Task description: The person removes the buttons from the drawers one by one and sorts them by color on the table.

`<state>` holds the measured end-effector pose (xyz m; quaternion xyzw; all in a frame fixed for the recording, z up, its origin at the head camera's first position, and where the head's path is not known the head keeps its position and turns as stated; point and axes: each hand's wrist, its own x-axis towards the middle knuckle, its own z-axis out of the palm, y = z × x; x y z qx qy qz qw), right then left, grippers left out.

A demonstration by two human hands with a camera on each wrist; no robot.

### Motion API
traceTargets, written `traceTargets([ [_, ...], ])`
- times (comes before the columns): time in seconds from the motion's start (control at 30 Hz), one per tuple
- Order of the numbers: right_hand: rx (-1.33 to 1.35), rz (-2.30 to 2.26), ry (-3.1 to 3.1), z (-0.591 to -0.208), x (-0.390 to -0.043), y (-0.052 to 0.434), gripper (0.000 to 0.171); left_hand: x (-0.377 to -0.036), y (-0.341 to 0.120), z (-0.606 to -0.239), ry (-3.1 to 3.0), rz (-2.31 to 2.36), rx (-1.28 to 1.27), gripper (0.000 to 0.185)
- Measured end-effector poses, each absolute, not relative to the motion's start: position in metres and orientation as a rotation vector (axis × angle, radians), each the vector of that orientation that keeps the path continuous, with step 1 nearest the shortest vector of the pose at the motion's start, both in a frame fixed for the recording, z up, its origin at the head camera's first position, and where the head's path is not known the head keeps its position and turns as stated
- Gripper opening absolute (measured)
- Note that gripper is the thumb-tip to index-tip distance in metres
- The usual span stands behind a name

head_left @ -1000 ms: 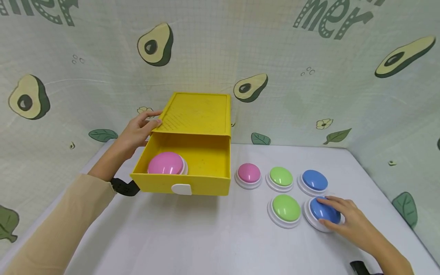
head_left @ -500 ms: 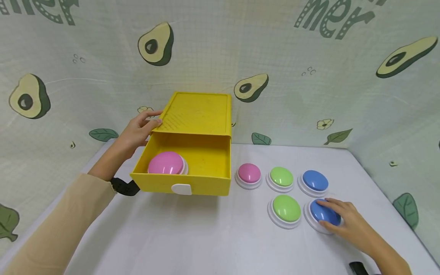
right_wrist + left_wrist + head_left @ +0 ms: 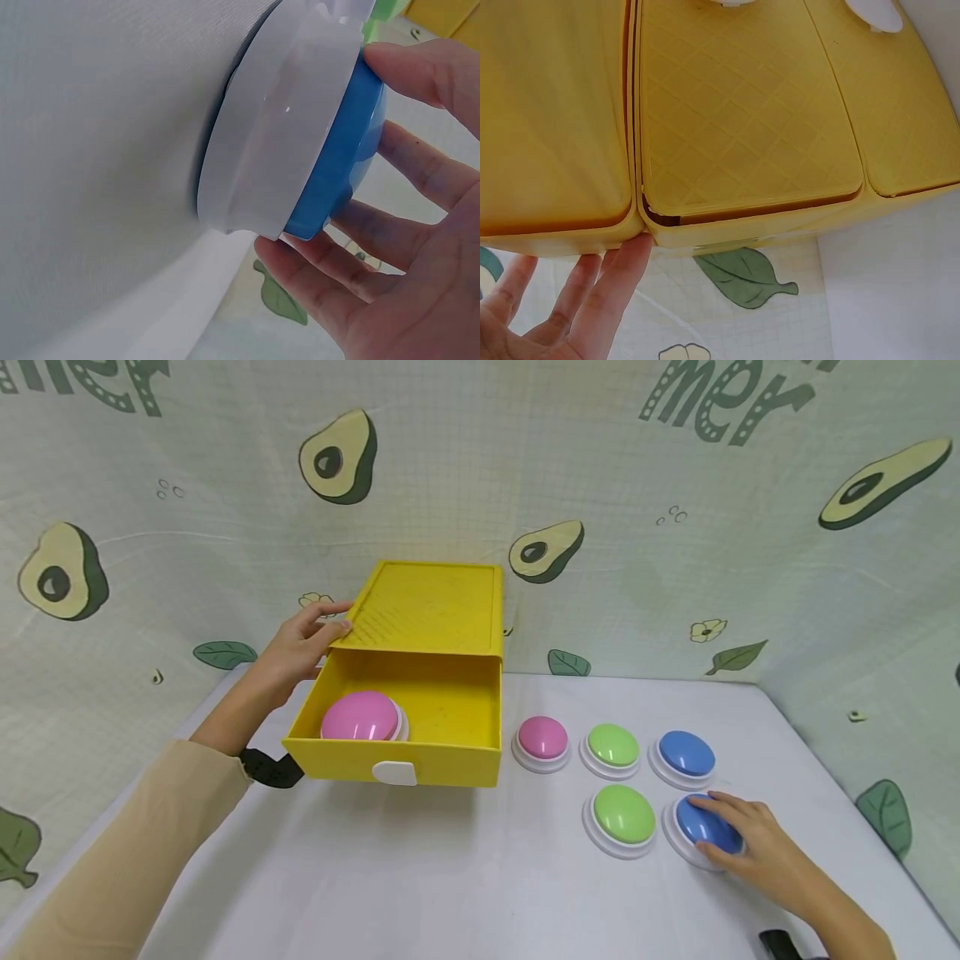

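Observation:
A yellow box (image 3: 427,606) stands at the back left with its drawer (image 3: 457,767) pulled out toward me. Inside the drawer lies a large pink dome button (image 3: 360,717). My left hand (image 3: 303,639) rests on the box's top left edge, and its straight fingers (image 3: 619,274) touch the casing (image 3: 742,112). At the front right, my right hand (image 3: 738,839) grips the near blue button (image 3: 697,822). The thumb and fingers (image 3: 337,259) curl round its blue dome (image 3: 349,157) and white base.
A small pink button (image 3: 542,737), a green one (image 3: 612,745) and a blue one (image 3: 686,753) sit in a row to the right of the box. Another green button (image 3: 623,814) lies in front of them. An avocado-print cloth (image 3: 675,568) walls the white table (image 3: 420,877).
My right hand's fingers have settled a little closer around the near blue button. The left hand, box and other buttons have not moved.

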<state>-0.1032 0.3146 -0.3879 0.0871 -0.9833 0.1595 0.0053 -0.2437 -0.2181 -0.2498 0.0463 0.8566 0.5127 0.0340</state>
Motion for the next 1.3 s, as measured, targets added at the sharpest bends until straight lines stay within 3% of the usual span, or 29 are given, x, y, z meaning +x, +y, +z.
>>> traceTargets([
  [0.4,0.248,0.488,-3.093,-0.385,-0.1,0.315,0.056,-0.244,-0.216,-0.249,2.623,1.578,0.148,0.055],
  [0.83,0.275,0.486,-2.921,-0.362,-0.094,0.302,0.04,-0.243,-0.219,-0.25,2.617,1.585,0.163,0.056],
  [1.3,0.476,0.571,-2.809,-0.327,-0.097,0.264,0.036,-0.243,-0.218,-0.25,2.621,1.594,0.156,0.056],
])
